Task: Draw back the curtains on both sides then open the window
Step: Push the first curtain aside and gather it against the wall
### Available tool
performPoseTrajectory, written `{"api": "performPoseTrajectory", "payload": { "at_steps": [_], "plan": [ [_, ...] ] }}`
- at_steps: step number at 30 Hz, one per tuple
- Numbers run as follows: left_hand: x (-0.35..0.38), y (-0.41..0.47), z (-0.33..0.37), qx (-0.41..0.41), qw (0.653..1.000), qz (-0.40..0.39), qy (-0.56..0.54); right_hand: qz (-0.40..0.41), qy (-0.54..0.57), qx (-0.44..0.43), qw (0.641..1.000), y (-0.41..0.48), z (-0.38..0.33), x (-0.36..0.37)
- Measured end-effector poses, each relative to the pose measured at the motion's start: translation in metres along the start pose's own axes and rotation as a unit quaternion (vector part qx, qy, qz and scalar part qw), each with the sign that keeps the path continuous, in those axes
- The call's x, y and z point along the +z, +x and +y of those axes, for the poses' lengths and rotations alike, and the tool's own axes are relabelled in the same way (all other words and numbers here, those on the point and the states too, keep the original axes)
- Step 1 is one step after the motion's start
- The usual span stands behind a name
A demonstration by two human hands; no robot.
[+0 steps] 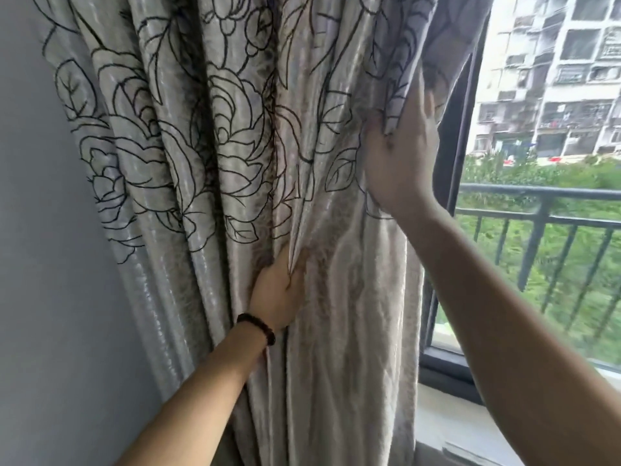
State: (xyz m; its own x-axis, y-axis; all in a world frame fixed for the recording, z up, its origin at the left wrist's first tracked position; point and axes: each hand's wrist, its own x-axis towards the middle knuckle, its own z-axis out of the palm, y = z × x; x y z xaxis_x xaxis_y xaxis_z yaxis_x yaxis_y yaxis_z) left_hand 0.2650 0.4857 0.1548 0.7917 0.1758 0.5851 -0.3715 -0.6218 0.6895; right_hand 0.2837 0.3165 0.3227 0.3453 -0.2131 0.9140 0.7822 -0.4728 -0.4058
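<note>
A silvery-grey curtain (215, 156) with black flower outlines hangs bunched in folds across the left and middle of the head view. My left hand (277, 292), with a dark bead bracelet on the wrist, is closed on a fold low in the bunch. My right hand (401, 153) grips the curtain's right edge higher up, fingers wrapped behind the cloth. To the right of that edge the window (544, 250) shows, with its dark frame (447, 364) partly hidden behind the cloth.
A plain grey wall (50, 297) fills the left side. A pale sill (450, 422) runs below the window. Outside are a dark balcony railing (537, 203), green bushes and apartment blocks.
</note>
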Motion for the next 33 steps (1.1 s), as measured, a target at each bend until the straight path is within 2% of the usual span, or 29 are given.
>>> {"api": "performPoseTrajectory", "payload": {
  "at_steps": [6,10,12,17,22,24,26,27,29,30,31,33],
  "plan": [
    [-0.039,0.022,-0.028,0.042,0.997,-0.024,-0.066,-0.032,-0.003,-0.004,0.999,-0.002,-0.052,0.062],
    [-0.093,0.034,-0.072,0.009,0.990,-0.001,-0.138,-0.107,-0.048,-0.017,0.993,0.000,-0.087,0.141],
    [-0.121,0.037,-0.106,0.006,0.992,0.006,-0.129,-0.158,-0.068,-0.024,0.985,-0.004,-0.103,0.186],
    [-0.182,0.039,-0.180,-0.060,0.994,0.042,-0.083,-0.240,-0.028,-0.049,0.969,-0.032,-0.131,0.292],
    [-0.209,0.047,-0.192,-0.067,0.996,0.048,-0.017,-0.268,0.002,-0.013,0.963,-0.035,-0.143,0.313],
    [-0.208,0.040,-0.181,-0.029,0.997,0.047,0.052,-0.280,-0.026,-0.002,0.960,-0.035,-0.127,0.294],
    [-0.205,0.022,-0.164,0.078,0.988,0.083,0.107,-0.255,-0.042,0.012,0.966,-0.043,-0.104,0.262],
    [-0.200,0.009,-0.156,0.161,0.971,0.122,0.130,-0.230,-0.034,0.015,0.973,-0.052,-0.093,0.244],
    [-0.193,-0.019,-0.142,0.323,0.899,0.226,0.190,-0.154,0.010,0.027,0.988,-0.076,-0.076,0.210],
    [-0.190,-0.028,-0.135,0.355,0.876,0.262,0.194,-0.118,0.042,0.038,0.991,-0.091,-0.072,0.195],
    [-0.189,-0.033,-0.127,0.351,0.872,0.288,0.185,-0.086,0.065,0.066,0.992,-0.105,-0.070,0.182],
    [-0.187,-0.028,-0.113,0.279,0.902,0.295,0.143,-0.059,0.092,0.161,0.981,-0.138,-0.053,0.167]
  ]
}}
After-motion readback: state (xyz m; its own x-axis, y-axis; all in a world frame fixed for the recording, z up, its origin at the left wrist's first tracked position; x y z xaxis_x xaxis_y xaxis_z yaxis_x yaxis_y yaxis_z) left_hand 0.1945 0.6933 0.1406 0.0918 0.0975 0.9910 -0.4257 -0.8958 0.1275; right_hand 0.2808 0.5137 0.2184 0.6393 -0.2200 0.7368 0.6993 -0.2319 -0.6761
